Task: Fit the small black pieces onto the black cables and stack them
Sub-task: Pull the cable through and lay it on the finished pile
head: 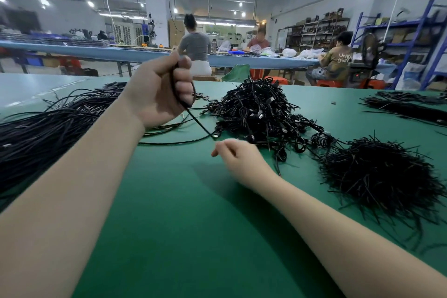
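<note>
My left hand (162, 89) is raised above the green table (183, 213) and grips a black cable (198, 123), which runs down from my fist to the mat beside the tangled pile of black cables (261, 111). My right hand (238, 155) rests low on the mat just in front of that pile, fingers loosely curled, holding nothing I can see. A long stack of straight black cables (48, 126) lies at the left. A heap of short black pieces (377, 172) sits at the right. A few small black pieces (208, 98) lie behind my left hand.
More black cables (408, 106) lie along the far right of the table. Beyond the table edge, people sit at a long blue bench (135, 52). Blue shelving (420, 38) stands at the right.
</note>
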### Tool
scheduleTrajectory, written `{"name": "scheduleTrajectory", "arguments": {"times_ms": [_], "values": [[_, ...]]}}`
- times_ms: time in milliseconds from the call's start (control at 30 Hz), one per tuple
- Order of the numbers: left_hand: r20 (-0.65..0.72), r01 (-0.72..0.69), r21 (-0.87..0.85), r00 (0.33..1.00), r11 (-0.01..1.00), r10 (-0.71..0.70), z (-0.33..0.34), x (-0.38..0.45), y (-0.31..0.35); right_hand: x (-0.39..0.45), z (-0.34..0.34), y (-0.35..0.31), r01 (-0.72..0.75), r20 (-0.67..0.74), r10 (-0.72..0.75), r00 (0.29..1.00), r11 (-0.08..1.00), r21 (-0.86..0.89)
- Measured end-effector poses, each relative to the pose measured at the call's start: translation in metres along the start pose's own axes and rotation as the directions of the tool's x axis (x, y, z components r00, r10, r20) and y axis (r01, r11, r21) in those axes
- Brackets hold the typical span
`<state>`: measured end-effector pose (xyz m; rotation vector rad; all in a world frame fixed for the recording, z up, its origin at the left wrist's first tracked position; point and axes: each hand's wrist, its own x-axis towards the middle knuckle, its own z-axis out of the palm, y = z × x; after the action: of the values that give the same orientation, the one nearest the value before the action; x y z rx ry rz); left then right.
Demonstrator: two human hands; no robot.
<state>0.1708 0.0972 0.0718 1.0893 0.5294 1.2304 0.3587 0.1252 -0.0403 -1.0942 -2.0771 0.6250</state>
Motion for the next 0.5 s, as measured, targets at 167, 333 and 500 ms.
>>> {"name": "scheduleTrajectory", "arguments": {"times_ms": [167,333,500], "values": [[-0.068,0.421,0.697,0.845,0.581,-0.531,0.004,0.0,-0.025,0.01,-0.023,-0.003,-0.037,-0.326,0.04,0.944,0.999,0.014],[-0.266,0.319,0.436,0.939,0.842,-0.218,0.013,0.019,-0.045,0.007,-0.016,-0.035,0.134,-0.387,-0.066,0.92,0.979,0.153],[-0.256,0.009,0.116,0.966,0.993,0.021,0.012,0.02,-0.035,-0.001,-0.001,-0.028,0.057,-0.036,-0.049,0.998,0.967,0.247]]}}
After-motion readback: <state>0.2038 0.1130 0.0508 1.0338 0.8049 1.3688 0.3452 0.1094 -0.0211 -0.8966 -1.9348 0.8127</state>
